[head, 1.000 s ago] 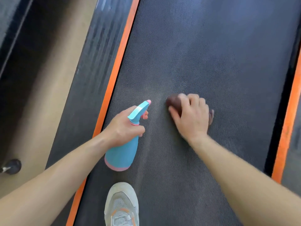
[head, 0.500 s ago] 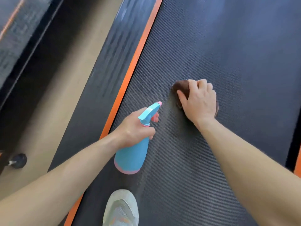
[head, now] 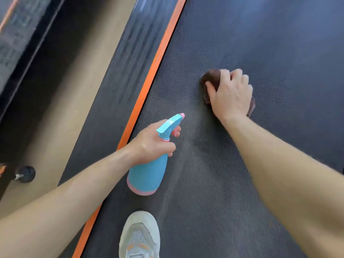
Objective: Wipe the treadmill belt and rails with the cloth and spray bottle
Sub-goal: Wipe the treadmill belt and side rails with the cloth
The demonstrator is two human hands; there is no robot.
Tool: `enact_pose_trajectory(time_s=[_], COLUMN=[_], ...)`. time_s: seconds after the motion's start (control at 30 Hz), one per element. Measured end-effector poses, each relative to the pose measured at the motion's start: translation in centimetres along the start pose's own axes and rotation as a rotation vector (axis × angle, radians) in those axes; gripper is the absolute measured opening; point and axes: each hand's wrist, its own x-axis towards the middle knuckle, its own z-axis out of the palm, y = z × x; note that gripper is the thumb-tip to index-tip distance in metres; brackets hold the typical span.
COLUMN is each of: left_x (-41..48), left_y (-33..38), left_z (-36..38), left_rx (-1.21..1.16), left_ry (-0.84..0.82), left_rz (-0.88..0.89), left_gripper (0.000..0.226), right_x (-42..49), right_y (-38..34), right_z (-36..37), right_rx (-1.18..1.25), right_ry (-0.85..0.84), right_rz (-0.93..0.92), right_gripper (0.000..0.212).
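- Head view, looking straight down: the right hand (head: 230,95) is planted on the cloth (head: 211,76). The fingers curl over the top, the thumb is tucked against its left side, and the hand presses it onto the belt (head: 260,43).
- The cloth is dark brown and bunched into a wad. A rounded lump bulges past the fingers at upper left, and a small corner peeks out by the wrist at lower right.
- It sits out on the belt, well apart from the orange stripe (head: 154,67).
- The belt is dark grey with a fine dotted weave, and a paler, streaky patch runs down it from below the cloth.
- Over to the left hand (head: 150,142): it's wrapped round the neck of the spray bottle (head: 149,174), with a finger hooked on the pink trigger.
- The bottle is light blue with a pink band at the base, a pink collar and a pink nozzle tip. It's tilted, with the nozzle aimed up and right towards the cloth.
- It hangs over the belt's left edge, just beside the orange stripe. I cannot tell whether its base touches the belt.
- Left of the stripe runs the dark ribbed rail (head: 119,75), then tan floor (head: 74,86), and at the far left edge a round black foot (head: 26,174).
- Bottom centre, a pale grey shoe (head: 139,237) with orange marks stands on the belt, toe just below the bottle.
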Motion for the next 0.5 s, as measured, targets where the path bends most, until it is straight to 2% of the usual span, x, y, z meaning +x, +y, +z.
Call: enact_pose_trajectory(time_s=[0.1,0.2,0.27,0.33,0.4,0.5], left_x=[0.1,0.0,-0.2,-0.2,-0.4,-0.7], left_y=[0.1,0.7,0.9,1.0,0.8,0.2], left_z=[-0.3,-0.7,-1.0,-1.3,-1.4,-1.4], left_rx=[0.013,0.028,0.021,0.015,-0.004,-0.024], left_ry=[0.015,0.026,0.044,0.071,0.086,0.094], left_rz=[-0.002,-0.007,-0.015,-0.026,-0.042,-0.044], left_gripper=[0.038,0.037,0.036,0.033,0.032,0.038], right_x=[-5.3,-14.4,-15.7,-13.1,-9.6,-4.7], right_y=[-0.4,-0.6,-0.3,-0.2,-1.0,-3.4], right_z=[-0.1,-0.2,0.0,0.3,0.7,1.3], right_rx=[-0.005,-0.003,-0.001,-0.01,-0.022,0.0], right_ry=[0.014,-0.037,-0.05,-0.027,0.016,0.045], right_rz=[-0.061,-0.247,-0.382,-0.456,-0.382,-0.115], right_gripper=[0.048,0.041,0.039,0.04,0.04,0.041])
